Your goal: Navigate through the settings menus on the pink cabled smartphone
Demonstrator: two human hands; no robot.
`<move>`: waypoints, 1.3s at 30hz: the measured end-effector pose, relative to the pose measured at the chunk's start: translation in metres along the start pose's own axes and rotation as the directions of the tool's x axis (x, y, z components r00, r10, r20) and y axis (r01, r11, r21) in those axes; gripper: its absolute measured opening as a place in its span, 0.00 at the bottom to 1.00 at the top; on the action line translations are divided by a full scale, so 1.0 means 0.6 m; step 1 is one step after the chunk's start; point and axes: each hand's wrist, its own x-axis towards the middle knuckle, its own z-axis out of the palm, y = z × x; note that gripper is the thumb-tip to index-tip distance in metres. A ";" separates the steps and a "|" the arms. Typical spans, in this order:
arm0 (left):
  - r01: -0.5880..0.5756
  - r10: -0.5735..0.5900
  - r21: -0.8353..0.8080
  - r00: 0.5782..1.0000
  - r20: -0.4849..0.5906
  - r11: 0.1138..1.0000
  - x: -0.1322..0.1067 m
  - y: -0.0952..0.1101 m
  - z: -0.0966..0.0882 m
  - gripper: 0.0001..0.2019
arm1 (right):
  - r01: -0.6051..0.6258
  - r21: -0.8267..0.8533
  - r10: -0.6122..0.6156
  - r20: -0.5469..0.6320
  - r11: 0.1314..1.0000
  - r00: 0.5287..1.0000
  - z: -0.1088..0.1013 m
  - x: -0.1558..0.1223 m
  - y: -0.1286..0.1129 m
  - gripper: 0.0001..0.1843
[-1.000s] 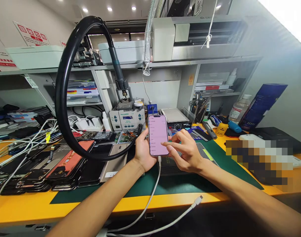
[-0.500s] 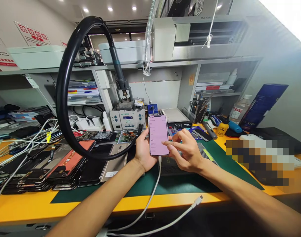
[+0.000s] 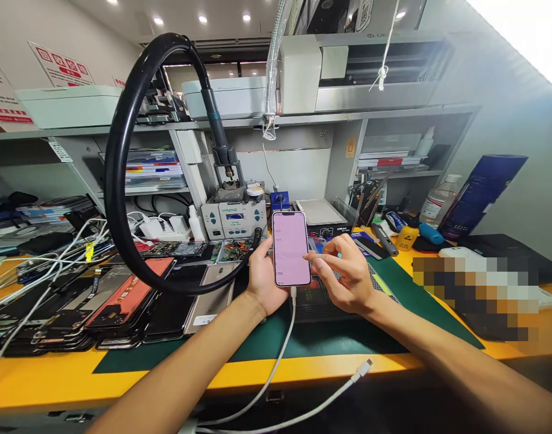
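Note:
My left hand grips a smartphone upright above the green mat. Its lit screen shows pale pink with faint lines. A white cable runs from the phone's bottom edge down past the bench front. My right hand hovers at the phone's right edge, fingers loosely curled and thumb tip close to the screen, holding nothing. A second white cable lies loose with its plug at the bench edge.
A black ring lamp on a gooseneck arches over the left. Several phones and screens are stacked at left beside tangled white cables. A soldering station, a hot plate, a clear bottle and tools line the back.
The phone screen has changed from a list of text to a nearly blank pink page. My right hand has lifted a little and shifted right, off the screen.

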 end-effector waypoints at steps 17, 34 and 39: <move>-0.036 0.033 -0.028 0.994 -0.104 0.999 0.004 -0.002 0.004 0.30 | 0.165 0.035 -0.168 0.178 0.986 0.969 0.000 -0.001 -0.007 0.13; -0.043 0.037 -0.046 0.993 -0.110 0.998 0.004 -0.001 0.007 0.29 | 0.169 0.011 -0.169 0.136 0.985 0.976 0.002 -0.002 -0.006 0.13; -0.035 0.036 0.016 0.997 -0.073 0.999 0.004 -0.001 0.002 0.31 | 0.173 0.032 -0.175 0.085 0.984 0.981 0.001 -0.001 -0.007 0.12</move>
